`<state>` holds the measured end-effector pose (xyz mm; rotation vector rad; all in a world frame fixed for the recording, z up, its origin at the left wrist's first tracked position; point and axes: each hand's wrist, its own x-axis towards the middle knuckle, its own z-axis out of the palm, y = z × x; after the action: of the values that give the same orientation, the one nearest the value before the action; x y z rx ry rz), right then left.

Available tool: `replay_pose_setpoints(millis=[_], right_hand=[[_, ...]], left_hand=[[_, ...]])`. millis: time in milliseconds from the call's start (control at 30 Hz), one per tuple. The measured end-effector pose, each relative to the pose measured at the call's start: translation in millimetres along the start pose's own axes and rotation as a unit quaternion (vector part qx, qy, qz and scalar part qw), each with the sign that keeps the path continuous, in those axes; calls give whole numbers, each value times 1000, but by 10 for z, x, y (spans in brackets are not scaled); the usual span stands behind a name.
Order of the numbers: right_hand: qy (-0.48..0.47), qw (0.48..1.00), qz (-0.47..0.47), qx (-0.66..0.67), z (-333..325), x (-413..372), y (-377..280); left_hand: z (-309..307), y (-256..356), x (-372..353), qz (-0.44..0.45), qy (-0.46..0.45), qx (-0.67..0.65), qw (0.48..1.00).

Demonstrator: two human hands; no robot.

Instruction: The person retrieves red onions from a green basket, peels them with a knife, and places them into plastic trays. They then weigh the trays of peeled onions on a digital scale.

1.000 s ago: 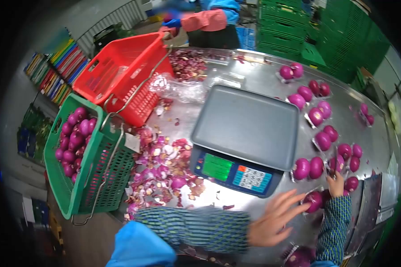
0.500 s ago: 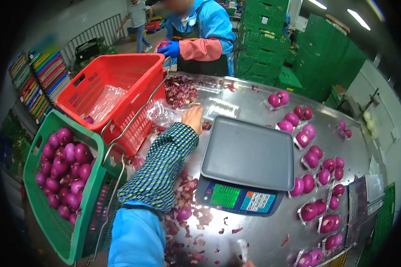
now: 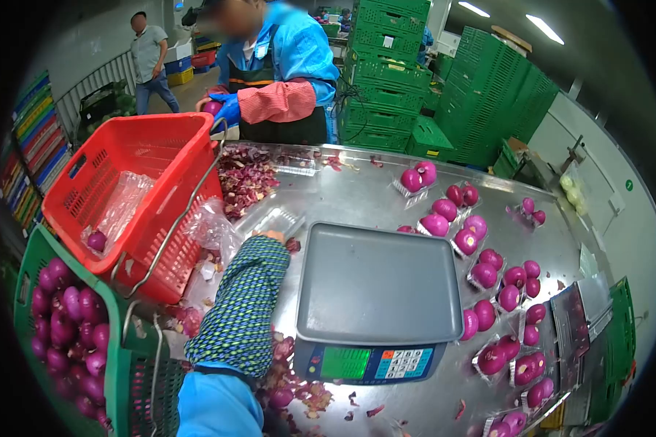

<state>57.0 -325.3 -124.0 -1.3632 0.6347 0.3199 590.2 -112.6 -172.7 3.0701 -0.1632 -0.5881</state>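
Note:
My left hand (image 3: 270, 235) is at the near edge of a clear plastic tray (image 3: 280, 218), left of the scale's plate. The checked sleeve (image 3: 242, 298) covers most of the hand, and its fingers seem closed on the tray's rim. A crumpled clear plastic bag (image 3: 213, 224) lies just left of that hand. Beside my forearm stands a digital scale (image 3: 379, 284) with a bare grey plate and a lit green display. My right hand is out of view.
A red crate (image 3: 182, 197) and a green crate of red onions (image 3: 116, 320) stand at the left. Packed pairs of peeled onions (image 3: 482, 275) sit across the steel table's right side. Onion skins (image 3: 244, 178) are piled near a co-worker (image 3: 284, 80) holding an onion.
My view has shifted, so the table sits lower and further left. The clear tray has moved toward my left hand. My right hand and the knife-like tool have left the bottom edge.

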Motion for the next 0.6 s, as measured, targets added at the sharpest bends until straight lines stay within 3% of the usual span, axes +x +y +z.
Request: replay_pose_setpoints(millis=[33, 133, 167, 233, 300, 367, 400, 467, 500, 600], right_hand=[[-40, 999, -3, 36, 136, 33, -139], [-127, 991, 0, 45, 437, 167, -162], [-133, 990, 2, 47, 507, 134, -208], [-184, 963, 146, 131, 626, 41, -424], [-180, 964, 123, 154, 603, -73, -328], [-176, 962, 114, 173, 516, -259, -256], [-177, 965, 128, 148, 458, -383, -228], [-159, 962, 193, 107, 244, -495, 23], [-165, 960, 199, 108, 166, -523, 81], [-62, 971, 107, 207, -35, -653, 159]], left_hand=[[-19, -97, -157, -65, -20, -47, 997], [-83, -411, -856, -61, -5, -75, 995], [25, -496, -984, -60, 67, -101, 991], [76, -585, -1091, -106, 157, -208, 960], [119, -677, -1098, -76, 343, -300, 887], [141, -730, -1145, 21, 524, -333, 784], [133, -703, -1267, 30, 508, -398, 764], [-34, -568, -1649, -9, 445, -440, 780], [-105, -513, -1832, -21, 473, -379, 795], [-26, -452, -2075, -17, 476, -302, 826]])
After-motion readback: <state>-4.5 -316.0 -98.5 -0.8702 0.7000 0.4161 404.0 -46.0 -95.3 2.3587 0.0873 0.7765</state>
